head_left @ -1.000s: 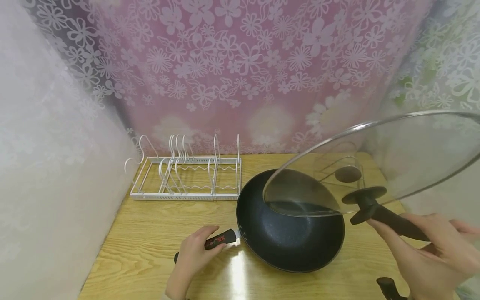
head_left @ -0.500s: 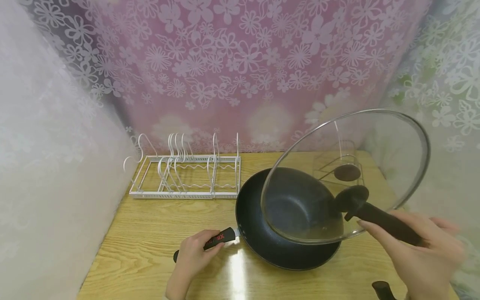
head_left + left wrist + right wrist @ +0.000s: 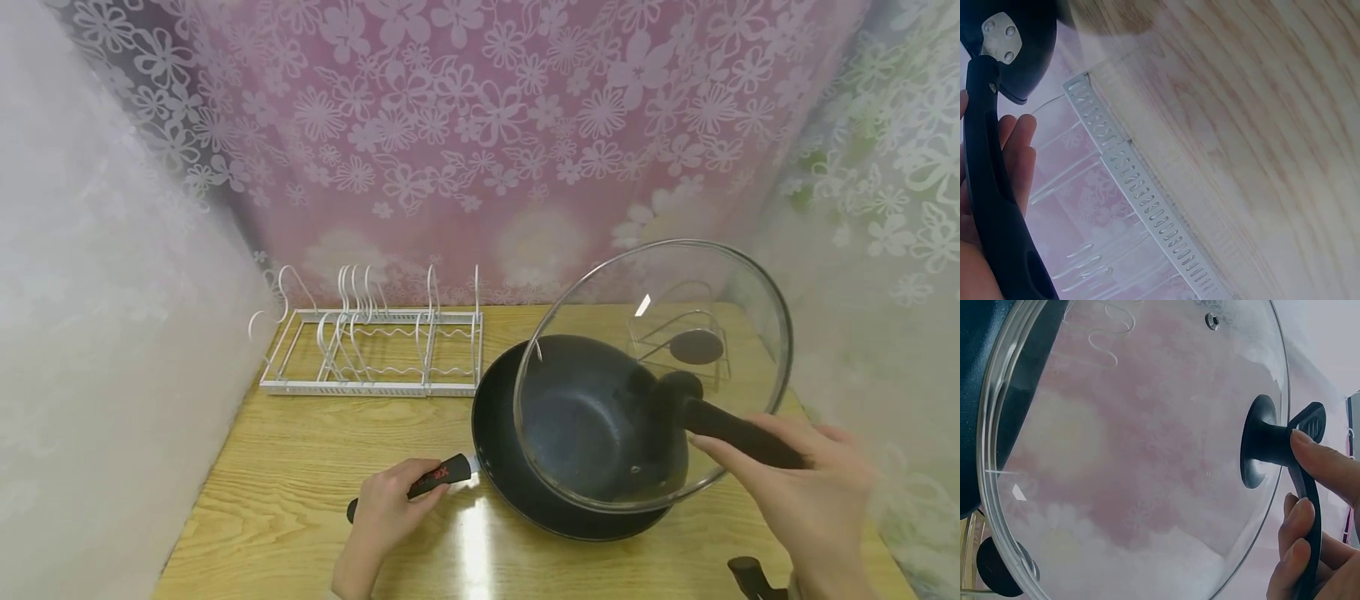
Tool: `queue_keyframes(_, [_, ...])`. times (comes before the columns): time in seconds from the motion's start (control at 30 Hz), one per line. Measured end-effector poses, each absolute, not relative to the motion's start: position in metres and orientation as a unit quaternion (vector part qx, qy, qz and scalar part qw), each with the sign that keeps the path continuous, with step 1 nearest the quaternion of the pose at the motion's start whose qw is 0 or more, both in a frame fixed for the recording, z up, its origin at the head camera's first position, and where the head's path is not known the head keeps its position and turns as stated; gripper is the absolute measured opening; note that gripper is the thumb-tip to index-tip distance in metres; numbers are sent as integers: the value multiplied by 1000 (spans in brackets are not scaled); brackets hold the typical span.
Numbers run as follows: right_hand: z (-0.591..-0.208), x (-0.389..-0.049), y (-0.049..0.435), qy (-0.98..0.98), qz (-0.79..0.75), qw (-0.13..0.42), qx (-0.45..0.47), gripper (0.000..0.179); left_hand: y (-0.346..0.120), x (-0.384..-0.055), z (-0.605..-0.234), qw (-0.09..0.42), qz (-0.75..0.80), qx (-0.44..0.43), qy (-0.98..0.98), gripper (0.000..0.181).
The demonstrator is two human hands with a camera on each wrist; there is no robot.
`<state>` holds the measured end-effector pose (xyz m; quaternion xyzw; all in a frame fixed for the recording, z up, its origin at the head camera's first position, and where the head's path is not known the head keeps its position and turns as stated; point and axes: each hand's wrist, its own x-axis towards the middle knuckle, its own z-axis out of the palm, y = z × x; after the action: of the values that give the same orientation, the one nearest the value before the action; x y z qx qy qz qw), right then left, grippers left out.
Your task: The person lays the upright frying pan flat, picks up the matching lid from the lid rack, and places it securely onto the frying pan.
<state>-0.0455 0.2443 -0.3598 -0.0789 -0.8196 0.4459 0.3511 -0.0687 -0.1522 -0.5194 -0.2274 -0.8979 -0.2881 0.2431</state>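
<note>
A black wok stands on the wooden table, its long black handle pointing left. My left hand grips that handle; in the left wrist view the fingers lie around it. With my right hand I hold a clear glass lid by its black handle. The metal-rimmed lid is tilted over the right part of the wok. In the right wrist view the thumb presses the top of the lid handle and the other fingers curl around it.
A white wire rack stands at the back left. Behind the lid, at the back right, is a small wire stand with a dark round piece. Another black handle shows at the front right. Flowered curtains surround the table.
My right hand has moved left with the lid, bringing it further over the wok and turning its face more toward the view. My left hand and the wok have stayed put.
</note>
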Motion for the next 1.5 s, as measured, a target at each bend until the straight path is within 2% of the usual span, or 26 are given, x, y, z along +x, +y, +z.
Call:
queue_keyframes(0.23, [-365,-55,244,-839,421,342,-47,42,-152,-68,-519,236,-291,-226,-899,32])
queue_keyframes(0.37, [-366,-58,242,-845,451,263,-116,42,-152,-68,-519,242,-291,-229,-897,33])
queue_keyframes(0.5, [-367,-65,241,-846,462,190,-185,53,-152,-68,-519,245,-290,-231,-896,32])
queue_keyframes(0.87, [-374,-81,243,-896,381,134,-185,63,-153,-69,-520,251,-286,-231,-895,34])
queue_keyframes(1.1, [-378,-87,237,-908,364,157,-139,55,-153,-70,-521,257,-284,-241,-892,33])
queue_keyframes(1.5, [-385,-95,233,-930,312,181,-67,53,-152,-70,-524,271,-272,-245,-890,31])
